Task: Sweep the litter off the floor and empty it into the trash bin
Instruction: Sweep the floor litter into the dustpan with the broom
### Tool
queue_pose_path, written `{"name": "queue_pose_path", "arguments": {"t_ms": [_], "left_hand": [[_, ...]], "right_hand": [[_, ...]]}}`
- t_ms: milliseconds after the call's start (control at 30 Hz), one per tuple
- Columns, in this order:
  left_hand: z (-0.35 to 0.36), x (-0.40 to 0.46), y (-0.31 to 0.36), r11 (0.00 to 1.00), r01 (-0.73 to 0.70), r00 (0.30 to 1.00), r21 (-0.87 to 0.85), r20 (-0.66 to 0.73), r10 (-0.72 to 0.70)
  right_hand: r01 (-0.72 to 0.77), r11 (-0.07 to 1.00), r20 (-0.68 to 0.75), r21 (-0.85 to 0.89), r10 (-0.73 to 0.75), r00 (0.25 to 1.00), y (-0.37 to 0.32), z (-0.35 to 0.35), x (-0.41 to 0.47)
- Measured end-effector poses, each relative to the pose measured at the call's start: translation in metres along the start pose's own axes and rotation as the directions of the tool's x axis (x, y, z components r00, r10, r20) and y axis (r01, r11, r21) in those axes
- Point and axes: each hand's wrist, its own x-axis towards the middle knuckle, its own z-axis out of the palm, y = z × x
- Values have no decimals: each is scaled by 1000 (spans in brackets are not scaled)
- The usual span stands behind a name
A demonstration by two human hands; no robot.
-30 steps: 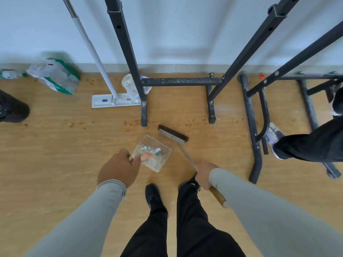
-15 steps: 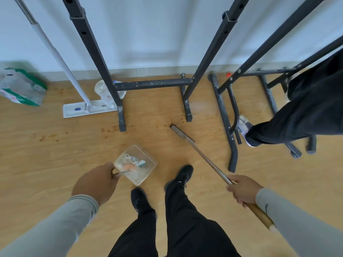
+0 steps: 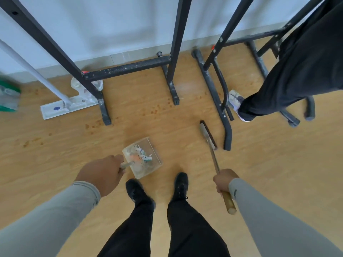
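A clear plastic dustpan (image 3: 154,154) hangs just above the wooden floor in front of my feet, with white, orange and teal litter (image 3: 142,157) lying inside it. My left hand (image 3: 103,173) grips its short metal handle. My right hand (image 3: 223,179) grips the wooden handle of a broom, whose dark head (image 3: 207,135) points away from me and sits by the foot of a black frame. No trash bin shows in this view.
Black metal frames (image 3: 130,68) stand along the white wall. A flat white mop (image 3: 63,107) and a crumpled clear bag (image 3: 77,86) lie at the left frame's foot, with a green-and-white bag (image 3: 8,98) at the far left. Another person's leg and shoe (image 3: 235,101) are at right.
The broom head has swung from beside the dustpan to the right and now lies by the black frame foot. The dustpan stays in my left hand. The view has shifted right.
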Motion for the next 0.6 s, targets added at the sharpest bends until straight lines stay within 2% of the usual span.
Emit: {"name": "queue_pose_path", "arguments": {"t_ms": [67,133,233,333,467,600], "left_hand": [[-4,5,3,1000,15,1000,20,15,-15],[-6,3,4,997,64,997,48,34,-65],[-5,-8,6,989,130,990,70,51,-134],[-4,-21,13,986,165,983,35,78,-168],[0,-40,33,980,199,977,-5,78,-198],[13,-51,51,972,232,969,-42,95,-227]], "right_hand": [[7,999,63,-41,-4,998,18,14,-14],[35,999,130,1,-35,991,39,9,-31],[104,991,162,89,-117,980,69,-29,-56],[91,979,191,182,-126,974,90,-71,-72],[154,982,124,114,-167,978,86,-99,-68],[227,974,55,-3,-226,973,49,-95,-50]]}}
